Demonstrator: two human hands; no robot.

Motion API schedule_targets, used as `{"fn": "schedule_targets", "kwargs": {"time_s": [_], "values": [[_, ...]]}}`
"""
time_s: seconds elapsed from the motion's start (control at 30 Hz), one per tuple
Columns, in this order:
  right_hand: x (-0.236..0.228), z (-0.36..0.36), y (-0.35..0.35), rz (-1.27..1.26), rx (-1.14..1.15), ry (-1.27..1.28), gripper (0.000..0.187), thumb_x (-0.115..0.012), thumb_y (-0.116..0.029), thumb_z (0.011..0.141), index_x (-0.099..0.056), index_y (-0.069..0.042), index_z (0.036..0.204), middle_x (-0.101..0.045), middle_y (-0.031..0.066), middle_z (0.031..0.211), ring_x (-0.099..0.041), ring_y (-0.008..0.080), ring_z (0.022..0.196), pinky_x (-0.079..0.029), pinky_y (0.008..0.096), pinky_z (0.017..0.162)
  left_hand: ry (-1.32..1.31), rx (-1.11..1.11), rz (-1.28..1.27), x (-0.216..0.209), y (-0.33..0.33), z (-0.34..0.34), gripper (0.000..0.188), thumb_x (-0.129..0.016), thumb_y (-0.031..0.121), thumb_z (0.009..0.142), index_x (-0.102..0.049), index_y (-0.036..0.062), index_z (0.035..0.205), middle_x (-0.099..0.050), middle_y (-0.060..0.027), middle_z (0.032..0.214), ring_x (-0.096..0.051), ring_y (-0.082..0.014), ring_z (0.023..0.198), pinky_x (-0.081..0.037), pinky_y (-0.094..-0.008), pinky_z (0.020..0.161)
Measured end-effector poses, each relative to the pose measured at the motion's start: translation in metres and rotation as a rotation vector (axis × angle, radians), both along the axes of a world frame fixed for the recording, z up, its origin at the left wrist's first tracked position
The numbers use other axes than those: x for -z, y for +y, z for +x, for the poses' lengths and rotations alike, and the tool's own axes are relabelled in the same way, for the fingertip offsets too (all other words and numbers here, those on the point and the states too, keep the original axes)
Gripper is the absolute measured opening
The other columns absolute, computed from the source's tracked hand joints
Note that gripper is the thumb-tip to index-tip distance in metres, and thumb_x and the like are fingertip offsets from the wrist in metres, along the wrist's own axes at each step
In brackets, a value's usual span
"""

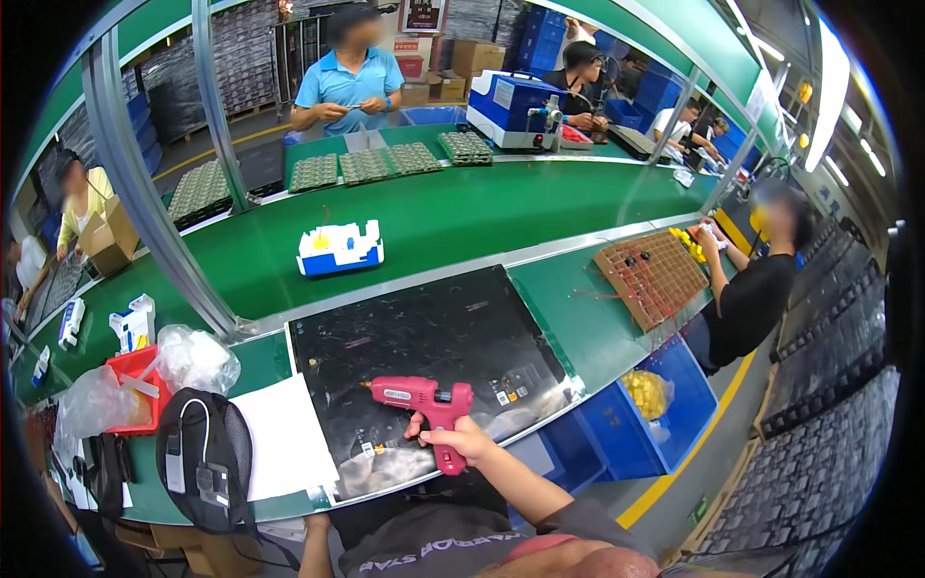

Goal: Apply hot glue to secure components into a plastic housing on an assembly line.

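My right hand (pixel 461 438) is wrapped round the grip of a pinkish-red hot glue gun (pixel 421 392), its nozzle pointing left. The glue gun is held above a worn black mat (pixel 424 328) on the bench. Low in the picture, my left hand (pixel 316 523) is at the bench's front edge, beneath the white sheet's corner. Its fingers are hidden, and I cannot see anything in it. Beyond the mat, a white and blue plastic housing (pixel 342 252) with a small yellow part inside rests on the green conveyor belt.
At left are a black mesh backpack (pixel 204 453), white paper (pixel 284 433), a red bin (pixel 138 385) and plastic bags. A wooden grid tray (pixel 650 279) with red wires lies at right, near a co-worker. Below stands a blue crate (pixel 626 433). Metal posts rise beside the belt.
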State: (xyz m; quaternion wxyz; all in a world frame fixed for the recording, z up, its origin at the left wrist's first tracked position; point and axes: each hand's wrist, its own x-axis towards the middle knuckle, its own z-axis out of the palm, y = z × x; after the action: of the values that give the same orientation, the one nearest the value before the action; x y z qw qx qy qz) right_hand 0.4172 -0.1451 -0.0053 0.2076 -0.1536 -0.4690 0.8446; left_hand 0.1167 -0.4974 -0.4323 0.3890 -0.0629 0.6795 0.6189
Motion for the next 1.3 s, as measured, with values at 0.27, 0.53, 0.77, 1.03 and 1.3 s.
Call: {"fn": "schedule_targets", "kwargs": {"time_s": [0.27, 0.53, 0.77, 1.03, 1.3], "values": [[0.003, 0.003, 0.002, 0.008, 0.012, -0.012, 0.03, -0.064, -0.005, 0.079, -0.056, -0.005, 0.108, -0.062, 0.006, 0.1, -0.058, 0.0146, 0.098, -0.045, 0.0292, 0.082, 0.134, 0.136, -0.063, 0.02, 0.002, 0.002, 0.028, -0.04, 0.023, 0.097, -0.059, 0.0082, 0.11, -0.059, -0.0046, 0.107, -0.054, -0.0195, 0.097, -0.046, -0.0348, 0.086], [0.001, 0.002, 0.0, 0.009, 0.016, -0.005, 0.03, -0.064, -0.005, 0.079, -0.056, -0.005, 0.107, -0.062, 0.0057, 0.099, -0.058, 0.0141, 0.097, -0.045, 0.0295, 0.083, 0.462, 0.361, -0.371, 0.005, 0.006, 0.012, 0.027, -0.042, 0.022, 0.096, -0.059, 0.009, 0.112, -0.059, -0.0058, 0.108, -0.054, -0.02, 0.101, -0.045, -0.035, 0.088], [0.006, 0.005, 0.0, -0.013, 0.037, -0.03, 0.033, -0.064, -0.003, 0.08, -0.055, -0.004, 0.112, -0.063, 0.0076, 0.101, -0.059, 0.0147, 0.096, -0.045, 0.0294, 0.082, 0.674, 0.724, -0.605, -0.04, 0.026, 0.027, 0.041, -0.036, 0.024, 0.097, -0.048, 0.0021, 0.129, -0.047, -0.0156, 0.135, -0.043, -0.0313, 0.125, -0.035, -0.0393, 0.104], [0.009, 0.005, 0.001, 0.015, 0.033, 0.001, 0.032, -0.064, 0.0, 0.08, -0.055, -0.001, 0.111, -0.063, 0.0106, 0.1, -0.06, 0.0193, 0.098, -0.048, 0.0301, 0.079, 0.806, 0.687, -0.452, -0.006, 0.034, 0.0, 0.035, -0.037, 0.026, 0.097, -0.051, 0.0046, 0.121, -0.051, -0.0115, 0.123, -0.047, -0.0267, 0.112, -0.039, -0.0364, 0.097], [0.003, 0.005, 0.003, 0.021, 0.04, -0.016, 0.033, -0.065, -0.003, 0.08, -0.055, -0.004, 0.111, -0.063, 0.0081, 0.1, -0.058, 0.0145, 0.094, -0.046, 0.0283, 0.079, 0.998, 0.524, -0.136, 0.045, 0.016, -0.003, 0.029, -0.041, 0.028, 0.096, -0.056, 0.0085, 0.111, -0.057, -0.0074, 0.106, -0.052, -0.0217, 0.095, -0.045, -0.0325, 0.087]]}}
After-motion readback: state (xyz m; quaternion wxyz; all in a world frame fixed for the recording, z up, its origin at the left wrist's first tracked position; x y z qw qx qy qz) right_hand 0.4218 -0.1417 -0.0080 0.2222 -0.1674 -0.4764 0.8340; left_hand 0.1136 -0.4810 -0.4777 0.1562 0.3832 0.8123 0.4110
